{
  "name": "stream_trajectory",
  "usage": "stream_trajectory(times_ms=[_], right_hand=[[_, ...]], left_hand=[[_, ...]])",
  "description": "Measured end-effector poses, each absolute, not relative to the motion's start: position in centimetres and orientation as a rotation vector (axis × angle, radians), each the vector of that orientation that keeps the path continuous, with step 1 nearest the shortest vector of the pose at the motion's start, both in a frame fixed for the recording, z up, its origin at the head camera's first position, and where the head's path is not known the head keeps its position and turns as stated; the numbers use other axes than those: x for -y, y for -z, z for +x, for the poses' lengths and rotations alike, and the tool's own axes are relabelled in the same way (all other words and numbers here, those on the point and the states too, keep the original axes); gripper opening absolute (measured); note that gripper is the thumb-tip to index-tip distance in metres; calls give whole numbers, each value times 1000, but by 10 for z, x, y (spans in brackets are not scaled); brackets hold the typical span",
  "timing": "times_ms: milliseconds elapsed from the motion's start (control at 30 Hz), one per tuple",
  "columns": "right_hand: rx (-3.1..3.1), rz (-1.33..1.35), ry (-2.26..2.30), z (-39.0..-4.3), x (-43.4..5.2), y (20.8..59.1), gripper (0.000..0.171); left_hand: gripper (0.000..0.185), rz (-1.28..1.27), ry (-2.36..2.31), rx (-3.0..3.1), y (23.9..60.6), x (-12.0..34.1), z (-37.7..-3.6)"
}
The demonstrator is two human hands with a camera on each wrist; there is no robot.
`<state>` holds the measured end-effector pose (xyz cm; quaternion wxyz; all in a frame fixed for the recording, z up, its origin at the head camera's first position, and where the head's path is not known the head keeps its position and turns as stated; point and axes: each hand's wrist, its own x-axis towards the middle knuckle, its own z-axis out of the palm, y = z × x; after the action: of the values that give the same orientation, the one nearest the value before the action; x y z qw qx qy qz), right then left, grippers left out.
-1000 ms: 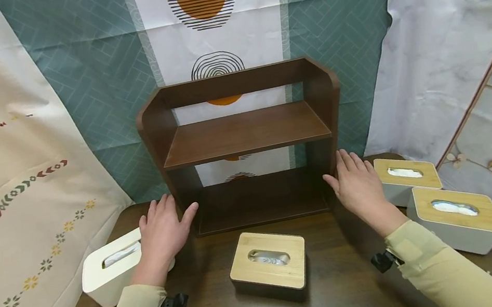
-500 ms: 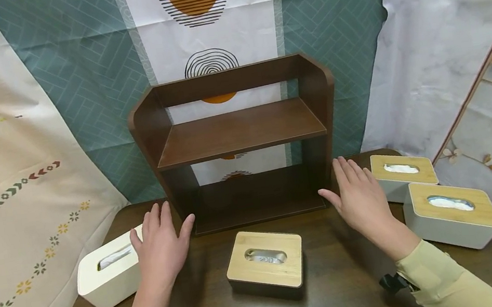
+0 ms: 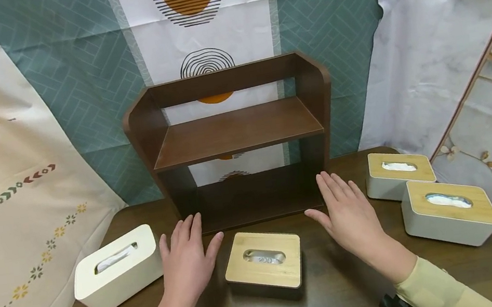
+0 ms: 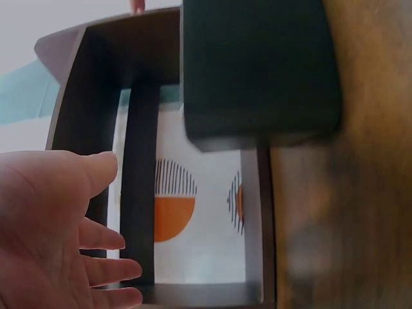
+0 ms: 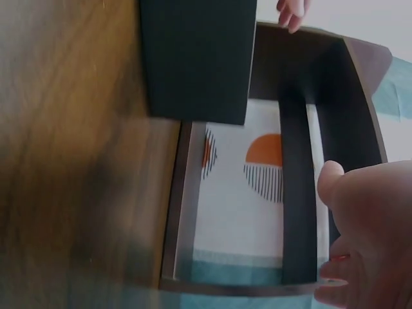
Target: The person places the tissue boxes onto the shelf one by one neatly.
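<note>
On the table here, a wood-topped black box sits near the brown shelf. The left hand and right hand flank it, fingers stretched, thumbs apart. Further out: 1 white box, 2 grey boxes.

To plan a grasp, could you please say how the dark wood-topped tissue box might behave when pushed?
The dark tissue box likely slides rather than tips, being low and broad. Crisp edges suggest stiff walls; smooth sides may be slippery.

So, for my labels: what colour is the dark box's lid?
Its lid is pale tan, best seen in the head view.
</note>
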<state>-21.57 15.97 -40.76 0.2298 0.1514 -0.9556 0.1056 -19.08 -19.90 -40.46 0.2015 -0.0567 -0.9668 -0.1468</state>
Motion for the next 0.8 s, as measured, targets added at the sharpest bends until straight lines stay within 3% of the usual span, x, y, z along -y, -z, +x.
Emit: stream_trajectory(times_ms=[800], right_hand=[[2866,802,-315,-174,-124,430,94]], left_hand=[[75,-347,474,2934,427,171,-175]])
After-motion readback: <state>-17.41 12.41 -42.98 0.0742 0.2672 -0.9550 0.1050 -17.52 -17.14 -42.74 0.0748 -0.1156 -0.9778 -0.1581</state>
